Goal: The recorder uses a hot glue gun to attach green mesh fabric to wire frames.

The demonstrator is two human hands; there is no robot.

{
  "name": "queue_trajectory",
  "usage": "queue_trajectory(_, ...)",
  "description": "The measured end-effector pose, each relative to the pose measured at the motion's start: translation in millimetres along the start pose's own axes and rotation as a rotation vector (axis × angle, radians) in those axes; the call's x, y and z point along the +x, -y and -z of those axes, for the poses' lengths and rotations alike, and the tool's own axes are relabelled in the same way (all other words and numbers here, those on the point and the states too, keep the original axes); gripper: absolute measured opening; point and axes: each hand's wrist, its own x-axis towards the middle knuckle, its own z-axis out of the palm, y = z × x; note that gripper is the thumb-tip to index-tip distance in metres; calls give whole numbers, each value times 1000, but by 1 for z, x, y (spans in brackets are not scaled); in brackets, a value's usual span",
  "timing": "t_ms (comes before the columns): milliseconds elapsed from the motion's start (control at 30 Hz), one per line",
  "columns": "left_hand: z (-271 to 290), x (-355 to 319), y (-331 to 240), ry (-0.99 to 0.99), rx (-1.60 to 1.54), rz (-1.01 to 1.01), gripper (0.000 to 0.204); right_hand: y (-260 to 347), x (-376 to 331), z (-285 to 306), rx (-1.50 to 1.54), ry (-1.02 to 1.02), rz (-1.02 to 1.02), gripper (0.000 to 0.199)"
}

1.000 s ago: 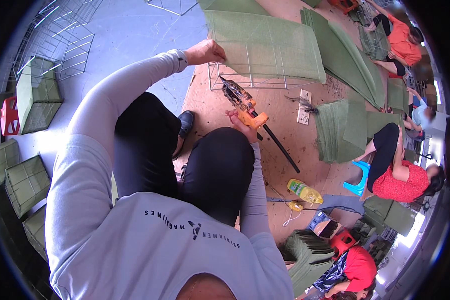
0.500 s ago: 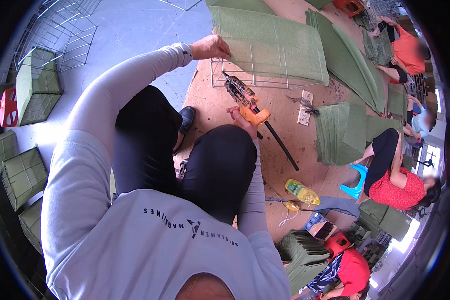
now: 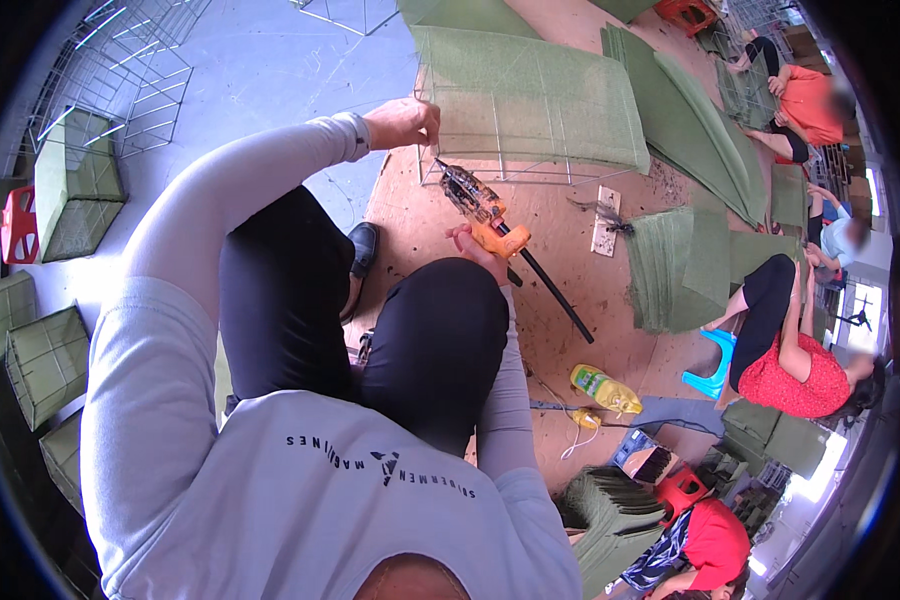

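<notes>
My left hand (image 3: 402, 124) is closed in a pinch at the near left corner of a green mesh sheet (image 3: 530, 95). The sheet lies over a wire frame (image 3: 500, 182), whose thin rods show through it and along its near edge. In my right hand (image 3: 482, 252) is an orange glue gun (image 3: 507, 240), its front end coated in dark residue. A long black glue stick (image 3: 560, 297) sticks out of its back. The gun's tip points up and left, close below my left fingers at the frame's corner. Whether the tip touches the frame, I cannot tell.
To the right lie a white power strip (image 3: 606, 222) and stacked green mesh sheets (image 3: 675, 265). A yellow bottle (image 3: 607, 388) lies nearer. Wire frames (image 3: 120, 75) and mesh-covered boxes (image 3: 80, 185) stand at left. Several people sit at right, one on a blue stool (image 3: 710, 365).
My left hand has moved slightly left and down, toward the frame's corner. The glue gun has shifted slightly left and down, with its tip now nearer my left fingers.
</notes>
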Motion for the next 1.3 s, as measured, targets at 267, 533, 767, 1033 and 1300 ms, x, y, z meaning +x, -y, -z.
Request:
queue_trajectory(267, 6, -3, 12, -119, -199, 320, 21, 9, -10, -8, -24, -20, -51, 14)
queue_trajectory(533, 3, 14, 17, -230, -698, 888, 40, -4, -26, 15, -128, -36, -106, 8)
queue_trajectory(767, -4, 11, 31, -218, -896, 911, 18, -12, -29, 22, -19, -71, -130, 9)
queue_trajectory(1033, 1, 13, 11, -59, -964, 977, 19, -19, -28, 29, -10, -69, -130, 10)
queue_trajectory(1300, -8, 5, 10, 89, -1009, 879, 15, -13, -26, 26, -30, -43, -112, 9)
